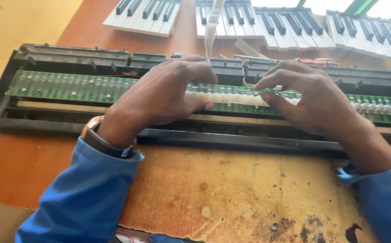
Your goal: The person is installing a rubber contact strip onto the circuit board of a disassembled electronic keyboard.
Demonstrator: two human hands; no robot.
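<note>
A long green circuit board (69,87) lies in a black keyboard frame (74,57) across the worn orange table. A whitish rubber contact strip (236,98) lies along the board's middle and runs off to the right. My left hand (164,92) presses its fingertips down on the strip's left end. My right hand (308,101) pinches and presses the same strip a little further right. Both wrists come out of blue sleeves, and a watch (98,132) with a brown case sits on the left one.
Three loose sets of black-and-white piano keys (143,15) (272,24) (366,31) lie along the table's far edge. A pale ribbon cable (211,31) rises from behind the frame. A red-handled tool (317,60) lies behind my right hand. The near tabletop (231,193) is scuffed and stained.
</note>
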